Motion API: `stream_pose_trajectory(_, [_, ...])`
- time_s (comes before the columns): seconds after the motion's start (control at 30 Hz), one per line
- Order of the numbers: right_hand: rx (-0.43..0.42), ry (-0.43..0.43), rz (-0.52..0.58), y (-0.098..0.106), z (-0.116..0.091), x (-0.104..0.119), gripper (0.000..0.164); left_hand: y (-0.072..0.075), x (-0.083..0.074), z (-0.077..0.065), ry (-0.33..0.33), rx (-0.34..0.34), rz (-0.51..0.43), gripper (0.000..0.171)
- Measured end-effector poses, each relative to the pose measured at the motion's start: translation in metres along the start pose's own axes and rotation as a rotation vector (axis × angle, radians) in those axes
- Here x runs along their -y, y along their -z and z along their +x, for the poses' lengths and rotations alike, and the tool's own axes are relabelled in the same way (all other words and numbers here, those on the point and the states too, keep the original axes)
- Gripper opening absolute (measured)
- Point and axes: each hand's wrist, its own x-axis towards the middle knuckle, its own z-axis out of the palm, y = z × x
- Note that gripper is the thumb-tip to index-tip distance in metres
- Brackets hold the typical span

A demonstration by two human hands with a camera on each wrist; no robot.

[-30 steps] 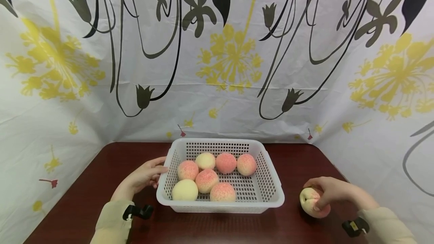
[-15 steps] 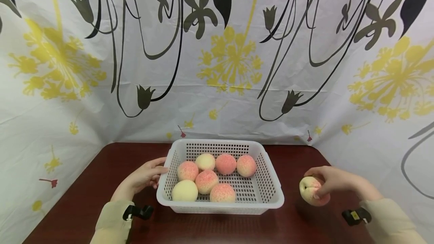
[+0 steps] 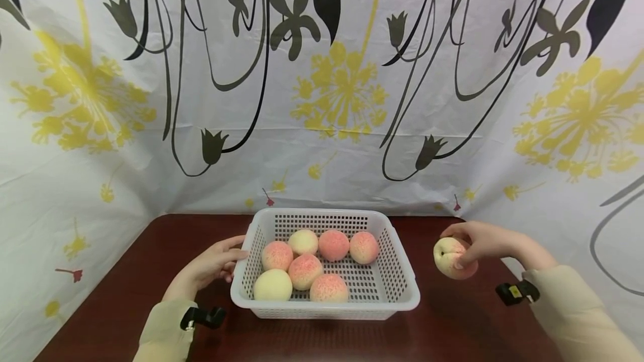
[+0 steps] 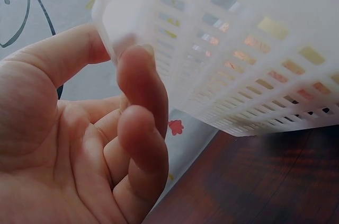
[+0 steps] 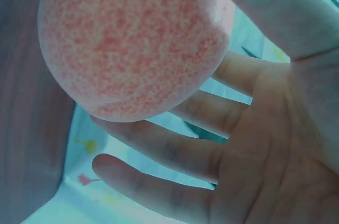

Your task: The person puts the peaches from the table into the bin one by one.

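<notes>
My right hand (image 3: pixel 490 242) grips a pale yellow and pink peach (image 3: pixel 446 256) between thumb and fingers, raised over the table to the right of the basket. In the right wrist view the peach's speckled pink side (image 5: pixel 132 44) fills the upper part, and the little finger stands off it. A white perforated plastic basket (image 3: pixel 324 307) stands mid-table with several peaches inside, some pink (image 3: pixel 334 245), some pale yellow (image 3: pixel 273 285). At its left end my left hand (image 3: pixel 213 264) pinches the rim. The left wrist view shows the thumb and curled fingers (image 4: pixel 143 81) at the basket's edge.
The dark red-brown table (image 3: pixel 166 250) ends at the back and sides against a white curtain (image 3: pixel 322 177) printed with flowers and vines. Both wrists carry a small black camera mount (image 3: pixel 515 293) over pale sleeves.
My right hand has lifted the peach off the table, moving it up, away from me and slightly left. The left hand stays on the basket's rim, and the basket has not moved.
</notes>
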Motion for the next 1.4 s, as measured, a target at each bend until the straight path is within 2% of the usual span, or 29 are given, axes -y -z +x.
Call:
stream_pose_trajectory(0.17, [-0.018, -0.022, -0.097, 0.009, 0.011, 0.015, 0.061, 0.001, 0.000, -0.001, 0.004, -0.005, -0.005, 0.069])
stream_pose_trajectory(0.7, [-0.006, 0.000, -0.117, 0.012, 0.046, 0.048, 0.059, -0.001, -0.001, 0.000, -0.005, 0.000, -0.009, 0.068])
stream_pose_trajectory(0.93, [0.055, 0.037, -0.117, 0.006, 0.070, 0.064, 0.057, 0.000, 0.000, -0.001, -0.006, 0.002, -0.010, 0.067])
stream_pose_trajectory(1.13, [0.109, 0.024, -0.143, -0.006, 0.093, 0.074, 0.062, 0.001, 0.002, -0.002, -0.002, 0.008, -0.020, 0.066])
stream_pose_trajectory(1.4, [0.101, -0.001, -0.228, -0.021, 0.118, 0.088, 0.074, 0.001, 0.001, 0.000, -0.014, 0.003, -0.012, 0.067])
